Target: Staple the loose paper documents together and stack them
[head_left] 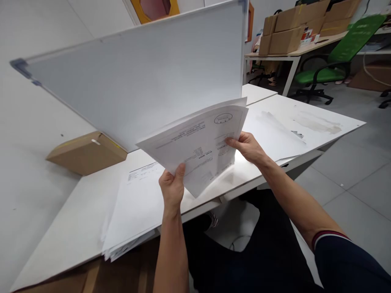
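Note:
Between my two hands I hold printed paper sheets tilted up above the white table. The front sheet carries lines of text and an oval stamp near its upper right; at least one more sheet shows behind it. My left hand grips the lower left edge, thumb on the front. My right hand pinches the right edge with its thumb on the front; its other fingers are behind the paper. Left of the held sheets lies a stack of papers, its lower end overhanging the table's near edge.
A large whiteboard leans along the back of the white table. At the left stands a cardboard box. More paper lies on the right part of the table. Beyond are a green chair and stacked cartons.

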`<state>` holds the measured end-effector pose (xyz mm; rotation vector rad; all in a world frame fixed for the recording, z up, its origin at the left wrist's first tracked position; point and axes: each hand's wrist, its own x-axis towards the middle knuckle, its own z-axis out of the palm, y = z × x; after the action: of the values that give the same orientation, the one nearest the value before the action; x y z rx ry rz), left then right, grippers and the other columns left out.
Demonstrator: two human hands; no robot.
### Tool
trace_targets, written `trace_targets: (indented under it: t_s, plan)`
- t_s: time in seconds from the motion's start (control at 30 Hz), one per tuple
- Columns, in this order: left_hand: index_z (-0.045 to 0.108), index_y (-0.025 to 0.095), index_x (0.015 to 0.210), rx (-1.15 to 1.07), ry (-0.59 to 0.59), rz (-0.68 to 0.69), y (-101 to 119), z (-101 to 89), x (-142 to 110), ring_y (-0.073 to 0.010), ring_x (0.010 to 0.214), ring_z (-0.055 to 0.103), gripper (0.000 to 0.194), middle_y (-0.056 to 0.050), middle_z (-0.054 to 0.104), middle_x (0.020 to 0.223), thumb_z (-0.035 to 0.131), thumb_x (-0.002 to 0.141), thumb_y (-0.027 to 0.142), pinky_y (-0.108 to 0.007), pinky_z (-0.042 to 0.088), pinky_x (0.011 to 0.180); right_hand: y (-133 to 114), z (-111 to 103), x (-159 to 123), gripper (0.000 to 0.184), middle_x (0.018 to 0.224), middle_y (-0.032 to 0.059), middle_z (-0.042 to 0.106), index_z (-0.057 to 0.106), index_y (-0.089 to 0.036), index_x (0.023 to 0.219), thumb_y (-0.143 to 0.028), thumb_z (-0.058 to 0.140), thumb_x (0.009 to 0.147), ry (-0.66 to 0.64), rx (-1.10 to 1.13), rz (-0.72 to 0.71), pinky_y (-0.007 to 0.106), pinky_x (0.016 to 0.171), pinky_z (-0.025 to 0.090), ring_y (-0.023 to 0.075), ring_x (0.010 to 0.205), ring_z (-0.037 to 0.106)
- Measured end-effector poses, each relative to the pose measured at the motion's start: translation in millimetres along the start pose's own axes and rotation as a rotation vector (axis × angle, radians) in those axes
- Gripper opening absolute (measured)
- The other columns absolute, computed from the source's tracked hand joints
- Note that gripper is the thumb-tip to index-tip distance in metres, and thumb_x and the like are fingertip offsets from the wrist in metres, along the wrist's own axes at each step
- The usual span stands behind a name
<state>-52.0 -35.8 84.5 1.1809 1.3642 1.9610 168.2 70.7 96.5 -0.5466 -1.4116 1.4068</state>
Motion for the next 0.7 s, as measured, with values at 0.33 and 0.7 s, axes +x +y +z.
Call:
trace_targets:
  t_s: [0.33, 0.7]
  plan:
    - [0.069, 0.016, 0.088, -0.065, 0.067, -0.028, -27.3, -5.0, 1.4, -0.0167, 0.092, 0.061, 0.025, -0.003, 0.070, 0.090, 0.071, 0.071, 0.035, -0.031, 0.047, 0.087, 32.1, -2.5, -5.2, 0.028, 0.092, 0.0040, 0.072, 0.073, -0.019, 0.090, -0.038, 0.072, 0.071, -0.009, -0.016, 0.056, 0.042, 0.089, 0.048, 0.0228, 0.090, 0.065]
    - [0.056, 0.021, 0.119, -0.112, -0.091, -0.003, -20.6, -2.3, 3.1, -0.0169, 0.104, 0.060, 0.053, -0.006, 0.067, 0.110, 0.073, 0.069, 0.029, -0.032, 0.045, 0.094, 37.7, -12.4, -9.4, 0.034, 0.100, 0.0043, 0.071, 0.071, -0.022, 0.100, -0.041, 0.070, 0.072, -0.101, -0.058, 0.143, 0.044, 0.090, 0.048, 0.0249, 0.097, 0.064]
